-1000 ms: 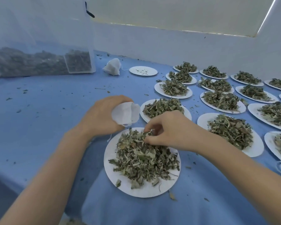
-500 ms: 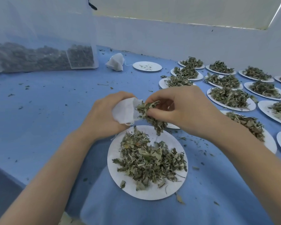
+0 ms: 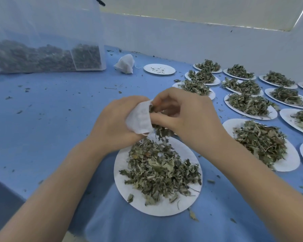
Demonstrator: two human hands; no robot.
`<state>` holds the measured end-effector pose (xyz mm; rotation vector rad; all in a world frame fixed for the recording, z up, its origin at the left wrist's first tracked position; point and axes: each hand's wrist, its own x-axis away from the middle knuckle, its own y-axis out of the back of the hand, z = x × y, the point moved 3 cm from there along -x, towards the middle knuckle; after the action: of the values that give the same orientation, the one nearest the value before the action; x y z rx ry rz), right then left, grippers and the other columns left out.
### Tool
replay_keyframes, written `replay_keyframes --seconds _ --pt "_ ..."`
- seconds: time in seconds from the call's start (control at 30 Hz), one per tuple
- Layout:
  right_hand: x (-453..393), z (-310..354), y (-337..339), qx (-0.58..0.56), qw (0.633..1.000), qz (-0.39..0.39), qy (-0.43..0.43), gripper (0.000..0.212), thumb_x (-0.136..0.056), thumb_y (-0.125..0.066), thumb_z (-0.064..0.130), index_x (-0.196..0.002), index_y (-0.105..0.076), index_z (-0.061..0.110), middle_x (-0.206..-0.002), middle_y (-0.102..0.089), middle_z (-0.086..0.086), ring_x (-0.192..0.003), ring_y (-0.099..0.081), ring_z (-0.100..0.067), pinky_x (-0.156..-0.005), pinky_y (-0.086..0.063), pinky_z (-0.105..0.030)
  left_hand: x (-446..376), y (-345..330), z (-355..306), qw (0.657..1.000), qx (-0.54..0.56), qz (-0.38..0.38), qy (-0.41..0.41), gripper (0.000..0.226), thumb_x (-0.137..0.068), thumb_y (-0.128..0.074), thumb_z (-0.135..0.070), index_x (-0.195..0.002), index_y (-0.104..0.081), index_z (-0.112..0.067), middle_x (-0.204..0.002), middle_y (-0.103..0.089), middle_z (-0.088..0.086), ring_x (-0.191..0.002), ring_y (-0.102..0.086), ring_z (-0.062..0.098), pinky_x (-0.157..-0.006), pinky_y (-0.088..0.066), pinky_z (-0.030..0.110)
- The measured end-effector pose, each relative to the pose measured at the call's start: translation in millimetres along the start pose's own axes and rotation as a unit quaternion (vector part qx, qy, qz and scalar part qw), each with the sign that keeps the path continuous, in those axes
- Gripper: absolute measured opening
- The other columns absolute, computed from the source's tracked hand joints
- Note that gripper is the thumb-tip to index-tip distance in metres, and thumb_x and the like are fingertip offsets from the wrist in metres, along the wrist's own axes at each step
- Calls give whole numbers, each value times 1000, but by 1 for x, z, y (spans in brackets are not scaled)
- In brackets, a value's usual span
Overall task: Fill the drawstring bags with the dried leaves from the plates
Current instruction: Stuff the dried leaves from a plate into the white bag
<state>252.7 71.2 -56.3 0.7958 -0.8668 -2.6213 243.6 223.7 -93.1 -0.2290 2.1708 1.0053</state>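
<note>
My left hand [image 3: 115, 124] grips a small white drawstring bag [image 3: 138, 117], its mouth turned to the right. My right hand [image 3: 184, 114] pinches a clump of dried leaves [image 3: 160, 131] at the bag's mouth, and some of the clump hangs below it. Both hands hover above the near white plate [image 3: 128, 189], which carries a heap of dried leaves [image 3: 157, 173]. A filled white bag [image 3: 124, 63] lies at the back beside a plate with only crumbs [image 3: 159, 69].
Several white plates heaped with dried leaves [image 3: 259, 142] fill the right side of the blue cloth [image 3: 51, 119]. A clear mesh container of dried leaves [image 3: 42, 56] stands at the back left. Leaf crumbs are scattered over the cloth. A white wall runs along the back.
My right hand lifted a pinch of leaves from the near plate up to the bag's mouth and now presses it in. My left hand stayed put, holding the bag.
</note>
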Motion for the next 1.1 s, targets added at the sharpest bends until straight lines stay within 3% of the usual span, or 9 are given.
replay_keyframes --seconds 0.13,0.23,0.37,0.47,0.7,0.8,0.87,1.0,1.1 --pt "1 2 0 62 992 106 18 17 -85 -61 27 -96 -71 35 -67 -61 18 -55 -50 -4 -57 -40 -12 0 0 3 1000 15 -12 3 51 -65 -63 -41 -108 -63 -13 -98 -68 -3 -86 -61 15 -72 -52 41" --pt "4 5 2 64 982 176 31 38 -83 -56 16 -112 -63 39 -84 -64 14 -67 -55 -7 -65 -45 -19 2 0 5 1000 15 -14 6 53 -63 -63 -41 -109 -62 -15 -98 -65 -7 -87 -59 12 -74 -48 37" --pt "1 3 5 71 987 144 30 40 -83 -62 13 -117 -62 31 -93 -66 17 -82 -60 -2 -78 -45 -12 2 0 5 1000 7 -8 7 54 -62 -62 -41 -110 -62 -16 -95 -64 -8 -85 -56 10 -72 -44 31" --pt "-3 2 12 10 994 110 -6 30 -80 -70 17 -108 -66 27 -99 -69 10 -90 -64 -3 -90 -50 -25 1 0 5 1000 -3 -11 -2 52 -65 -65 -40 -110 -62 -16 -94 -61 -11 -84 -56 9 -70 -43 28" --pt "1 10 7 87 993 57 50 9 -83 -69 20 -88 -75 18 -82 -73 -1 -74 -64 -13 -77 -47 -28 2 0 0 999 13 -28 -18 47 -61 -61 -36 -107 -56 -28 -91 -61 -12 -81 -56 9 -71 -44 27" --pt "2 15 -4 172 978 78 87 18 -90 -58 16 -76 -67 9 -61 -57 -2 -62 -48 -22 -61 -37 -20 2 -2 -2 999 27 -35 -30 46 -64 -62 -33 -107 -62 -18 -94 -63 -9 -84 -59 11 -73 -48 33" --pt "3 20 -9 217 962 134 102 24 -93 -50 14 -69 -51 15 -59 -42 5 -64 -41 -18 -63 -32 -15 3 -4 -1 998 28 -35 -41 47 -67 -64 -32 -107 -64 -7 -98 -65 -5 -86 -61 14 -75 -49 37" --pt "4 20 -6 179 955 214 97 15 -93 -45 7 -84 -54 15 -75 -49 7 -70 -42 -12 -66 -35 -17 4 -4 0 997 67 -41 -25 45 -68 -65 -31 -110 -61 -16 -101 -64 -8 -91 -62 11 -79 -50 36" --pt "2 17 1 144 970 179 76 22 -84 -51 3 -101 -63 10 -95 -64 -3 -87 -58 -19 -80 -44 -33 4 -3 2 996 74 -39 -7 50 -65 -71 -29 -113 -57 -26 -103 -62 -14 -95 -60 7 -81 -49 29"
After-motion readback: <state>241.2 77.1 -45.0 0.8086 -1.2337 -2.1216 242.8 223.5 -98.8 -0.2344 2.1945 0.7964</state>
